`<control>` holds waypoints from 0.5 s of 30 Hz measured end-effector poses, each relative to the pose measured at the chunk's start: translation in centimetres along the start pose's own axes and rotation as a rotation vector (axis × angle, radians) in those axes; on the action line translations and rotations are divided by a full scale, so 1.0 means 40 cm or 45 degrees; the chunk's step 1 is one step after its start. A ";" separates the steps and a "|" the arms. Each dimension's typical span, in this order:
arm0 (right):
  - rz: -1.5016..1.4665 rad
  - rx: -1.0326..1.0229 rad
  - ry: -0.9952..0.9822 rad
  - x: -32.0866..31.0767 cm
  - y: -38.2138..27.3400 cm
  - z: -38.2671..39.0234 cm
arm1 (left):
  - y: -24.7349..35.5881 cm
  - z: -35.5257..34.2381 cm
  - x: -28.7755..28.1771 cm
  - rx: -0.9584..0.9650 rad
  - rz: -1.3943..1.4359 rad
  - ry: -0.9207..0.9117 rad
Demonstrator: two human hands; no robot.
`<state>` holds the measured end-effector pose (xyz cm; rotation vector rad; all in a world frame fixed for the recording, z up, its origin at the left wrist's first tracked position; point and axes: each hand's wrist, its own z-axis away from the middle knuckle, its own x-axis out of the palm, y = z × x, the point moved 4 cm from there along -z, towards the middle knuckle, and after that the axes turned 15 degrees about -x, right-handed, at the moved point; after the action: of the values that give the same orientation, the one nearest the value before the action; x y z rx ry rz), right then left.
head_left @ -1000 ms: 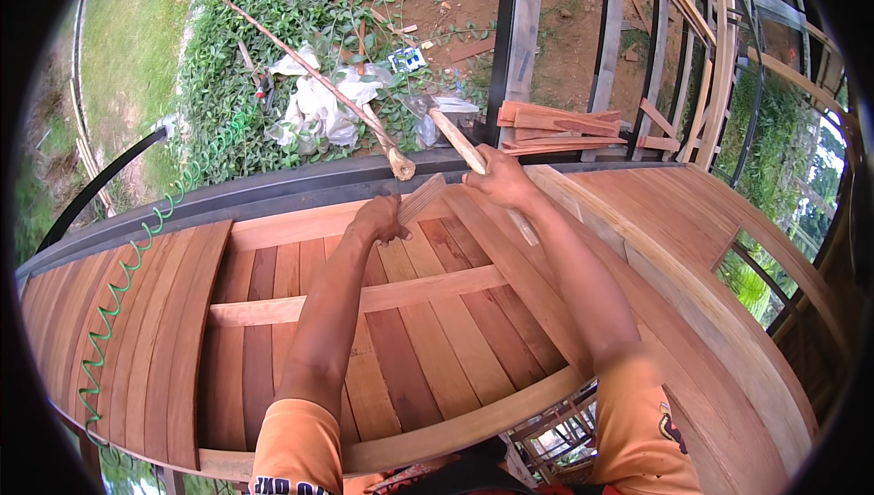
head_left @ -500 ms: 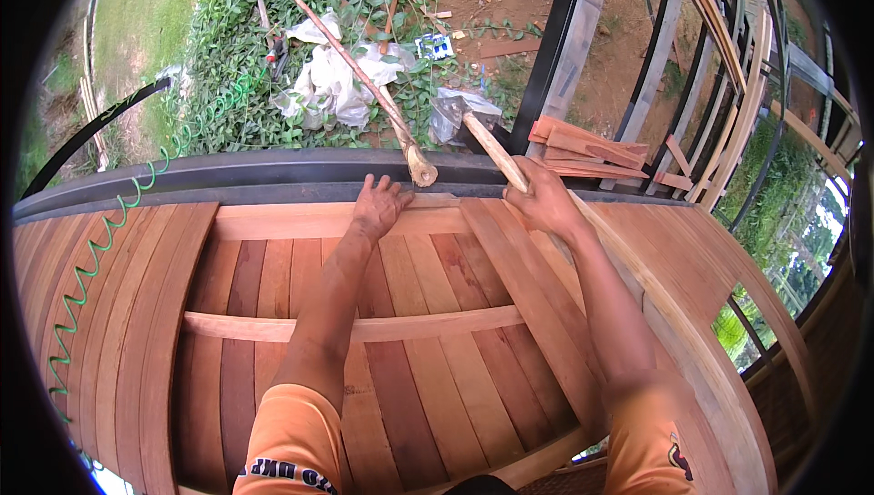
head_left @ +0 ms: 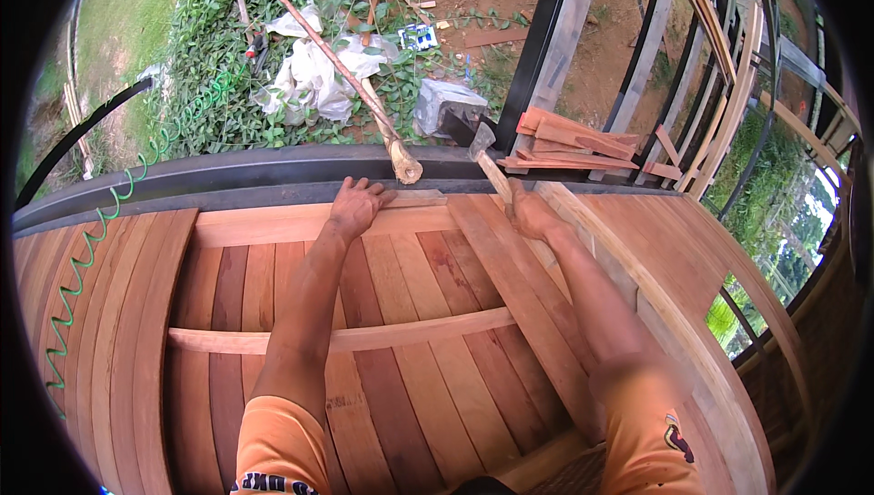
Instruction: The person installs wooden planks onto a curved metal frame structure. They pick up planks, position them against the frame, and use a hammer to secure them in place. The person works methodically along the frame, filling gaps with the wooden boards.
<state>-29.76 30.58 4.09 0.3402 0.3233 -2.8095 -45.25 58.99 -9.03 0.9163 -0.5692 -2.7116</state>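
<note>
My right hand [head_left: 537, 213] is closed around the wooden handle of a hammer [head_left: 492, 176]. The metal head points away from me, over the black metal beam [head_left: 300, 167]. My left hand [head_left: 357, 206] lies on the far wooden crosspiece [head_left: 259, 225], its fingers spread over the top beside a short, thin wood strip [head_left: 421, 197]. Below my arms is a frame of reddish boards [head_left: 391, 386] with a second crosspiece [head_left: 364, 338] across its middle. A loose plank [head_left: 523, 299] slants along the right side of the opening.
A long pole [head_left: 328, 54] leans against the beam's far side. Cut wood pieces [head_left: 578, 142] are stacked right of the hammer. A green coiled hose [head_left: 77, 290] runs along the left boards. Beyond are plastic sheeting [head_left: 314, 81], a grey block [head_left: 446, 104] and vines.
The hammer has come down and nearer to me, its head now close to the beam, with my right hand lower. My left hand stays on the crosspiece, and the view has shifted slightly.
</note>
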 end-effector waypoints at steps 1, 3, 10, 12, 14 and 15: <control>0.091 -0.173 0.030 0.031 0.021 0.025 | -0.005 -0.001 0.019 0.006 0.024 0.017; -0.045 -0.211 -0.111 0.033 0.007 0.043 | -0.002 -0.009 0.028 -0.001 0.050 -0.032; -0.239 -0.095 0.093 0.071 0.007 0.071 | 0.003 -0.005 0.017 -0.033 0.042 -0.239; -0.125 -0.132 -0.024 0.057 0.004 0.059 | 0.014 -0.019 0.018 -0.088 0.085 -0.295; -0.083 -0.149 -0.071 0.054 -0.007 0.044 | 0.029 -0.039 0.038 -0.178 0.175 -0.346; -0.068 -0.161 -0.060 0.057 -0.013 0.040 | 0.038 -0.044 0.051 -0.232 0.264 -0.366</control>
<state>-32.37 30.05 5.08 0.2398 0.5042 -2.8270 -45.62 56.45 -10.75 0.4010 -0.4306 -2.6645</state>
